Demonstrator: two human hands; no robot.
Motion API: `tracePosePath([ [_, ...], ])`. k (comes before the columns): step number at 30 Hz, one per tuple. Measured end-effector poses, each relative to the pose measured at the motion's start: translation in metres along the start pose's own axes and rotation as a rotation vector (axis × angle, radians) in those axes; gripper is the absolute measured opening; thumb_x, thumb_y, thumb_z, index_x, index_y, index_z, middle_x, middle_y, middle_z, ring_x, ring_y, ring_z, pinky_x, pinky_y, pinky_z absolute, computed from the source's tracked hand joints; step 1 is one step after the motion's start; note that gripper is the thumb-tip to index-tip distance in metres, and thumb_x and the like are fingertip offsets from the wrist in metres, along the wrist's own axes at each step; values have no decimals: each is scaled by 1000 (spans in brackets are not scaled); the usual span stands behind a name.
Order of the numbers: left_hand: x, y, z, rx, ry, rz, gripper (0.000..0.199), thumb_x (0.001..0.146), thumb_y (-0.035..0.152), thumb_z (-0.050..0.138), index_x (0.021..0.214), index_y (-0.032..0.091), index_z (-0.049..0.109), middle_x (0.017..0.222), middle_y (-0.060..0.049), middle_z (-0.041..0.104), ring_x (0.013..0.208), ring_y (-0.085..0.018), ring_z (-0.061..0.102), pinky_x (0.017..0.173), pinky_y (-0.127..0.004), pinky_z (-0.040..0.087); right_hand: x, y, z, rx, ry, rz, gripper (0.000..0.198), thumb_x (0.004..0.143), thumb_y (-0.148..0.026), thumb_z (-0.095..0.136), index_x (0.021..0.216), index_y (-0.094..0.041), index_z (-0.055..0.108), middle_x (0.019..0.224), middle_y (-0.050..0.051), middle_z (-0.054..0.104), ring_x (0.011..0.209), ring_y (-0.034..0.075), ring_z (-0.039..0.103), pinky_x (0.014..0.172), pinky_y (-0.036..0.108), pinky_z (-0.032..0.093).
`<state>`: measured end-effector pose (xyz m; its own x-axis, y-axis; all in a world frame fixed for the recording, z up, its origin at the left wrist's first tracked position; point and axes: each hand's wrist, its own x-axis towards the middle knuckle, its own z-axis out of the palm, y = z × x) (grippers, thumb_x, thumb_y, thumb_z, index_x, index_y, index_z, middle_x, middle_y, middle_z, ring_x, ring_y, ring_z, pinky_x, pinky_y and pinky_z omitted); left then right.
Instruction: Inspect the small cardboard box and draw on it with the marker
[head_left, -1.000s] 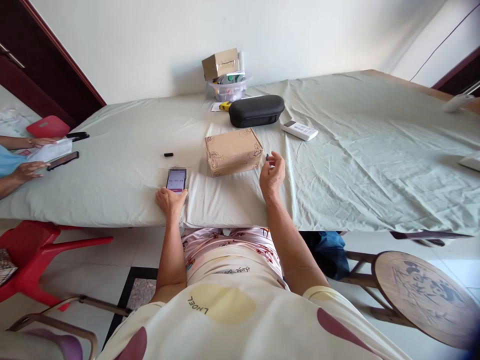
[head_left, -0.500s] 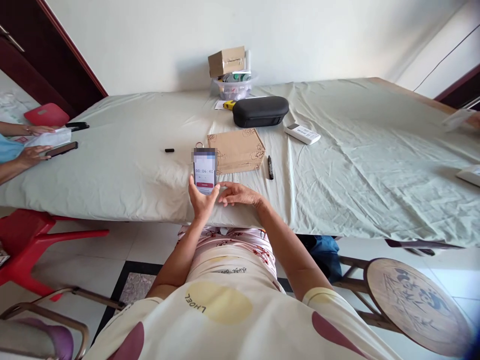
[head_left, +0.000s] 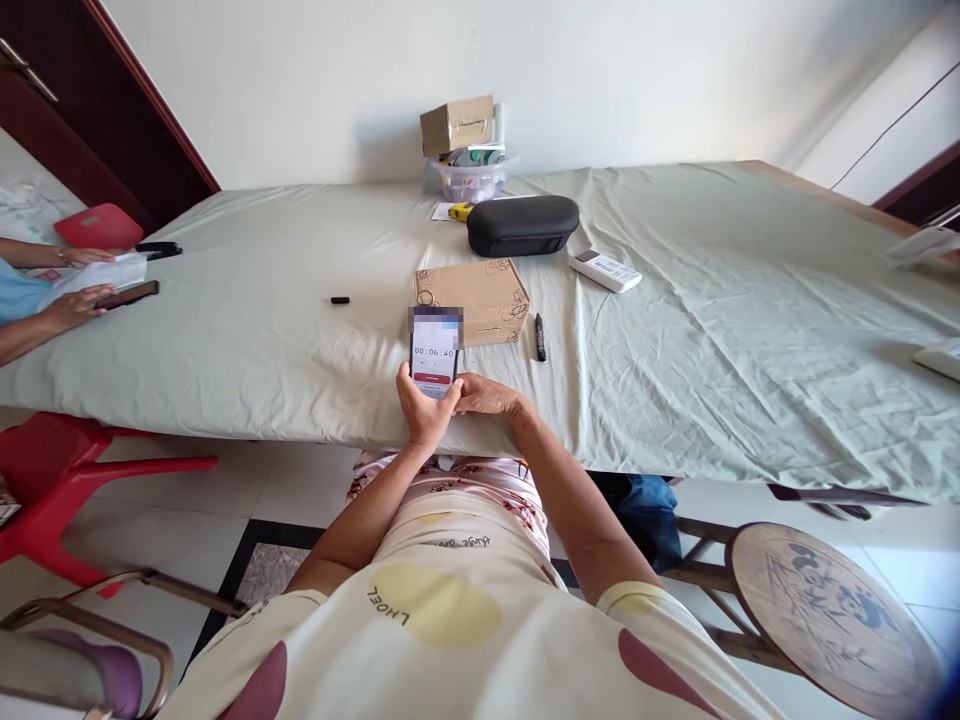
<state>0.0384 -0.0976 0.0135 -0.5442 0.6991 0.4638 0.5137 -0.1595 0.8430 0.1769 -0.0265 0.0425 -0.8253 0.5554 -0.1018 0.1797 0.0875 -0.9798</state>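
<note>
My left hand (head_left: pixel 424 412) is closed around the lower part of a smartphone (head_left: pixel 435 345), thumb along one edge. The phone is held above the near side of the table, its lit screen showing timer digits and a red button. My right hand (head_left: pixel 486 394) meets the phone's lower right corner and the left hand. Its fingertips are hidden there, so its grip is unclear. Just beyond the phone lies a brown cardboard box (head_left: pixel 480 290) with printed line drawings, partly covered by the phone. A black marker (head_left: pixel 540 338) lies right of the box, and a small black cap (head_left: pixel 340 300) to its left.
Behind the box are a black zip case (head_left: pixel 523 224), a white device (head_left: pixel 606 271), a yellow item (head_left: pixel 460 211) and a plastic basket (head_left: pixel 472 182) under a small carton (head_left: pixel 457 125). At left, another person's hands (head_left: pixel 79 305) hold a phone and paper. A stool (head_left: pixel 832 610) stands right.
My left hand has shifted the phone to the right, now overlapping the box's left corner. The gap to my right hand has closed, and the right fingertips have gone out of sight.
</note>
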Motion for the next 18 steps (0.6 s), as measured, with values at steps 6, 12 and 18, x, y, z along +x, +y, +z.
tracePosePath([
  [6,22,-5,-15,66,23,-36,94,75,39,90,151,18,39,151,-24,57,143,-38,60,124,-52,47,-2,-7,1,129,8,-49,43,74,-42,88,105,-18,71,85,1,78,73,12,66,63,22,50],
  [12,83,-22,-59,414,52,-185,86,77,33,85,149,8,45,149,-29,59,148,-42,54,128,-54,43,-4,-7,-9,167,358,-185,57,78,-55,88,120,-20,73,85,1,76,73,13,65,60,23,46],
  [18,110,-40,-87,689,-21,-201,73,72,32,84,135,6,58,145,-30,63,147,-44,54,128,-57,40,-1,6,-31,195,1113,-431,39,92,-60,69,109,-25,69,82,1,67,75,15,60,70,29,52],
])
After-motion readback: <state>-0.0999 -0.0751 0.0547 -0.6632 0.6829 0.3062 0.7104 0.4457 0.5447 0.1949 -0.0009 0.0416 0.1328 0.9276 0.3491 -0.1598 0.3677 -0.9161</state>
